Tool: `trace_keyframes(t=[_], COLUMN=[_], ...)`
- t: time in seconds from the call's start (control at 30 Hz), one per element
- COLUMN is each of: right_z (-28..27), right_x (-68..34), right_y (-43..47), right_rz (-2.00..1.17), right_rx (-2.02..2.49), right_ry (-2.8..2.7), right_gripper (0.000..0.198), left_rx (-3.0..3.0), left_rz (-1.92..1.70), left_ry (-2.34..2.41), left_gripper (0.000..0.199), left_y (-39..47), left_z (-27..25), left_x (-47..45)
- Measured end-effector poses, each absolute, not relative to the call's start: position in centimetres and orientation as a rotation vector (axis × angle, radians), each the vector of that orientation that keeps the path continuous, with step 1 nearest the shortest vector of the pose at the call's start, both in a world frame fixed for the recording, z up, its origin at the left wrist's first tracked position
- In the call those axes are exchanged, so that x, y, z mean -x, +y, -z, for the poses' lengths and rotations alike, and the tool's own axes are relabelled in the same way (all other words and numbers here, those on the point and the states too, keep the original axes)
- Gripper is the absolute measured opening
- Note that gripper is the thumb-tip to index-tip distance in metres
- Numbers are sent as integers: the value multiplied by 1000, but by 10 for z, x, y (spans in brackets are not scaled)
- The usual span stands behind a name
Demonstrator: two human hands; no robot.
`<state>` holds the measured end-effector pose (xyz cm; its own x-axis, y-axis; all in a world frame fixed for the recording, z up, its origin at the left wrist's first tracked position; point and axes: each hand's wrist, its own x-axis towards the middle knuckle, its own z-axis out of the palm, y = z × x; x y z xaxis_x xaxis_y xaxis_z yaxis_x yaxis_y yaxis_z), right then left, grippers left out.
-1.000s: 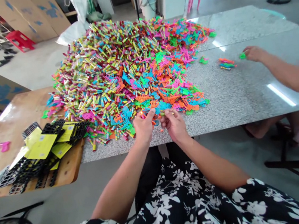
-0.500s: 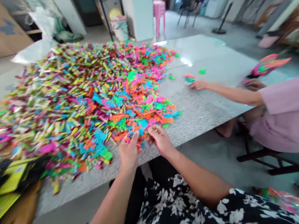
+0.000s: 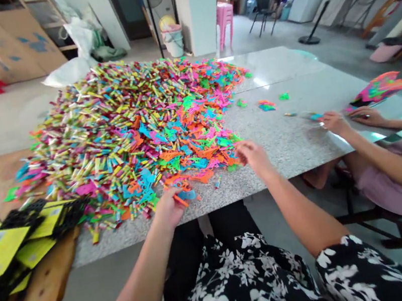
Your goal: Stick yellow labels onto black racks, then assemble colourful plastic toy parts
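Note:
My left hand (image 3: 170, 208) is closed around a few flat plastic toy pieces (image 3: 186, 195), orange and blue, at the table's near edge. My right hand (image 3: 255, 158) is at the right border of the heap, its fingertips pinched beside orange and pink pieces; what lies between them is too small to make out. The flat plastic pieces (image 3: 201, 153) are orange, pink, blue and green and cover the heap's right side. Small wrapped tubes (image 3: 104, 120), mostly yellow and dark red, make up the rest. One loose tube (image 3: 217, 182) lies between my hands.
At left, black mesh packs with yellow cards (image 3: 37, 224) lie on a wooden board (image 3: 59, 277). A co-worker's hand (image 3: 336, 124) works at the right of the stone table (image 3: 279, 143), near a bundle of bright pieces (image 3: 385, 86). Small groups of pieces (image 3: 266, 105) lie between us.
My right hand has moved right, away from my left hand, to the heap's edge. The view has shifted. The co-worker's outstretched hand has drawn back toward the bundle.

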<state>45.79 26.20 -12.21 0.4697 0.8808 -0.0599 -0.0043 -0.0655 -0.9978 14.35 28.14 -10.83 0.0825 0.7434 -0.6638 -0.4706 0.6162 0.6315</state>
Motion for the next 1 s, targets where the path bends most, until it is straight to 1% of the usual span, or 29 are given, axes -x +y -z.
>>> trace_keyframes(t=[0.03, 0.1, 0.17, 0.23, 0.33, 0.4, 0.47, 0.53, 0.67, 0.7, 0.77, 0.83, 0.9, 1.0], right_z=[129, 141, 148, 150, 147, 143, 140, 139, 148, 151, 155, 155, 152, 147], right_x=[-433, -388, -356, -336, -325, -324, -331, -343, -374, -380, -386, -384, -374, -348], right_y=[258, 250, 248, 252, 260, 260, 254, 244, 229, 228, 231, 234, 233, 223], right_rz=[-922, -870, -671, -498, -384, -347, -328, -319, -309, -319, -367, -460, -652, -1014], right_rx=[1484, 1581, 1716, 1856, 1985, 1966, 1953, 1968, 1850, 1826, 1843, 1892, 1842, 1513], right_ry=[-951, -1341, -1768, -2036, -2201, -2265, -2287, -2299, -2419, -2431, -2392, -2237, -1948, -1510], right_gripper=[11, 4, 12, 21, 37, 37, 30, 28, 43, 42, 33, 24, 19, 21], left_rx=[-296, -333, -380, -418, -402, -368, -340, -320, -347, -375, -422, -431, -411, -390], left_rz=[-912, -894, -902, -912, -931, -951, -968, -984, -989, -983, -970, -955, -950, -950], left_ry=[1188, 1206, 1187, 1143, 1083, 1044, 1021, 1040, 1103, 1106, 1107, 1109, 1112, 1052], left_gripper=[18, 15, 17, 23, 32, 35, 34, 30, 16, 15, 16, 18, 18, 13], left_y=[282, 282, 282, 282, 281, 280, 279, 278, 279, 279, 280, 281, 282, 282], left_z=[110, 113, 114, 113, 112, 111, 112, 114, 120, 121, 123, 125, 125, 124], left_x=[-142, -138, -134, -129, -123, -120, -118, -116, -116, -117, -121, -126, -131, -140])
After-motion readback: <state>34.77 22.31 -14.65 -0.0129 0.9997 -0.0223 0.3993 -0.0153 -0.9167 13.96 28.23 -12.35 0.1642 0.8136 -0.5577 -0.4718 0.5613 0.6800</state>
